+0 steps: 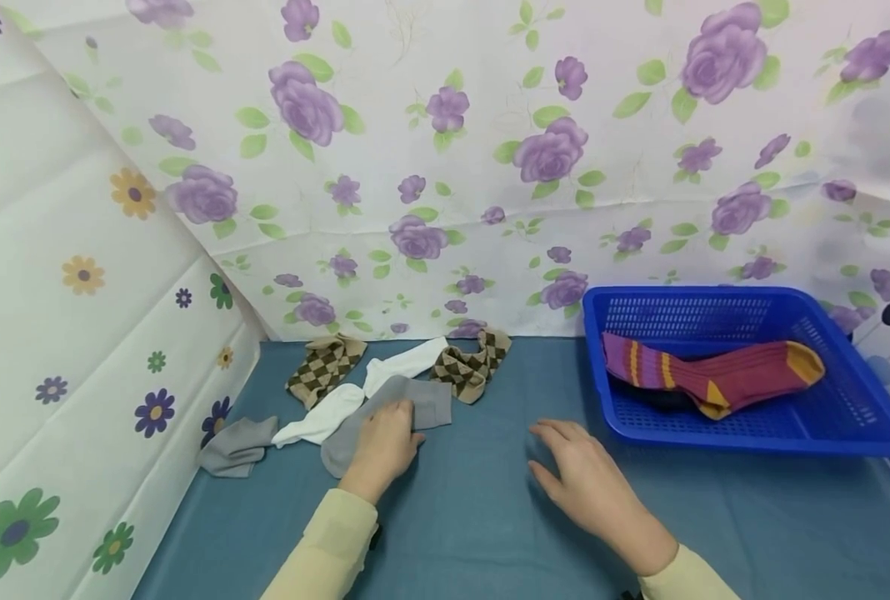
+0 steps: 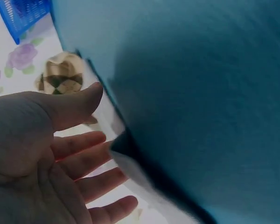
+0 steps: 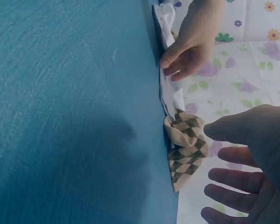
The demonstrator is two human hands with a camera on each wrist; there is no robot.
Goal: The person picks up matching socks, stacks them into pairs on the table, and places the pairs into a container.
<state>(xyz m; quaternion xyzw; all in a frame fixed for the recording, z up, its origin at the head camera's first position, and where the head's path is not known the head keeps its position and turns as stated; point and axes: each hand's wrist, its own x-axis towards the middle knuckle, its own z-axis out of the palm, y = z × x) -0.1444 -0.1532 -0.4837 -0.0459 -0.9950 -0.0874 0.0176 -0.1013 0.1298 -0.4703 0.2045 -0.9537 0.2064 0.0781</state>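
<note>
My left hand (image 1: 387,440) rests on a flat grey sock (image 1: 432,402), its fingers relaxed on the fabric. In the left wrist view those fingers look loosely extended and nothing is pinched between them. A second grey sock (image 1: 237,450) lies crumpled to the left. Behind the left hand are two white socks, one nearer (image 1: 327,415) and one farther (image 1: 407,363), and two brown checkered socks, one at left (image 1: 325,367) and one folded at right (image 1: 473,367). My right hand (image 1: 589,479) is held with fingers spread over the table, apart from the socks and holding nothing.
A blue plastic basket (image 1: 760,443) stands at the right, against the floral backdrop. Inside it lies a maroon, purple and yellow sock (image 1: 752,377) over something dark (image 1: 651,397). A blue-green cloth (image 1: 482,517) covers the table, and a flowered sheet (image 1: 77,350) rises along the left.
</note>
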